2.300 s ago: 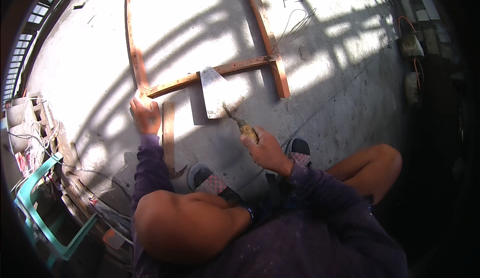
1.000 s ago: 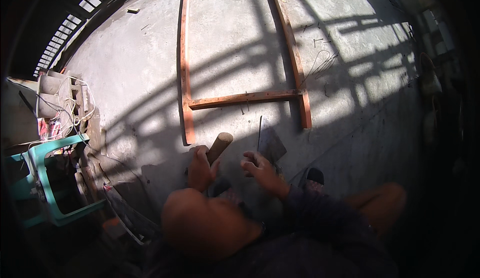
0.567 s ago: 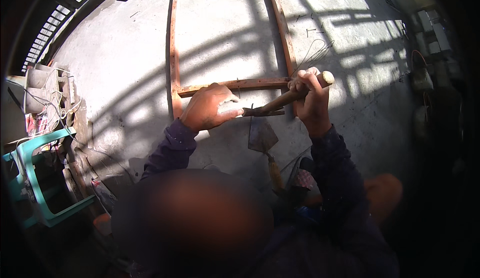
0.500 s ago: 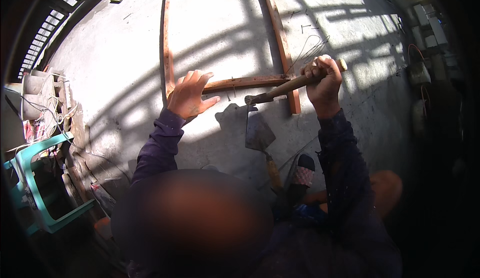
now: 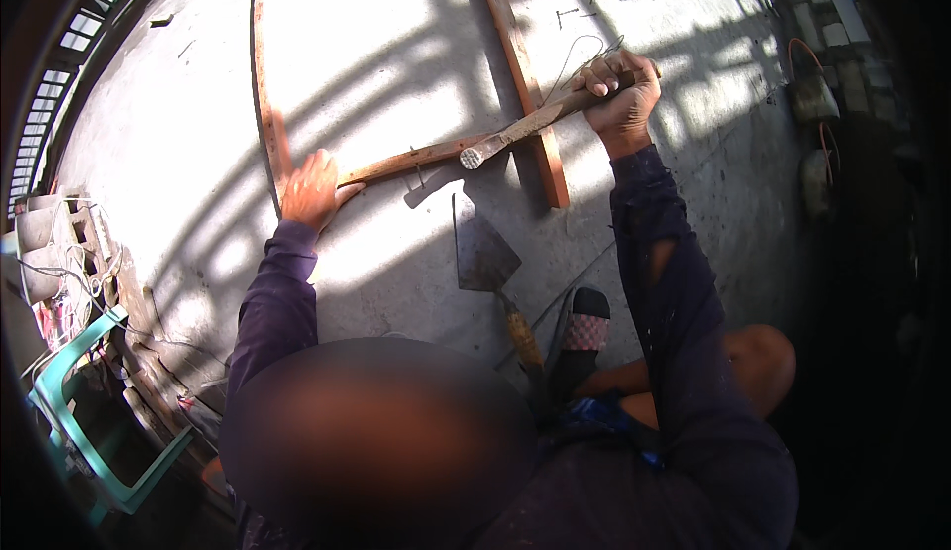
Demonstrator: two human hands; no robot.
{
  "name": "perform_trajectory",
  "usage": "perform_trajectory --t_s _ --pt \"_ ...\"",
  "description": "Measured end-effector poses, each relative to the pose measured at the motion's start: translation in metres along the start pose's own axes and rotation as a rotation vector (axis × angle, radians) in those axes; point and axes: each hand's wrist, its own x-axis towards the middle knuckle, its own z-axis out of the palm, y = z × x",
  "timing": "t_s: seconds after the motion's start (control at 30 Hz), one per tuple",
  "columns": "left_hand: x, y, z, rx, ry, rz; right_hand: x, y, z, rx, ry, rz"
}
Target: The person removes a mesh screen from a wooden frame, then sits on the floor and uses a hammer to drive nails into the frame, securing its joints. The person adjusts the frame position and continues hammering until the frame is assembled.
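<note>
My right fingers (image 5: 602, 74) curl tightly round a brown wooden-handled hammer (image 5: 555, 114), its pale round striking face (image 5: 471, 158) raised to their left, nearer me. My left fingers (image 5: 317, 168) lie close together over the corner of a reddish-brown wooden frame (image 5: 396, 164) on the grey concrete floor (image 5: 367, 15); whether they clamp it, I can't tell.

Single head-worn fisheye view, upright, looking down and forward, near the hands (image 5: 313, 191), wide across concrete floor (image 5: 396, 287)
</note>
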Motion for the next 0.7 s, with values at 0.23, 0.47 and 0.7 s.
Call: perform_trajectory --t_s 0.23,0.47,0.7 --pt "-0.004 -0.001 0.008 0.031 0.012 -0.013 -0.019 0.016 0.033 -0.141 -0.012 -0.058" --pt "-0.003 -0.004 0.009 0.007 0.037 -0.002 -0.015 -0.042 0.004 -0.183 0.121 -0.233" --pt "-0.001 0.000 0.004 -0.019 0.081 -0.007 -0.023 0.001 -0.002 0.204 0.038 -0.053"
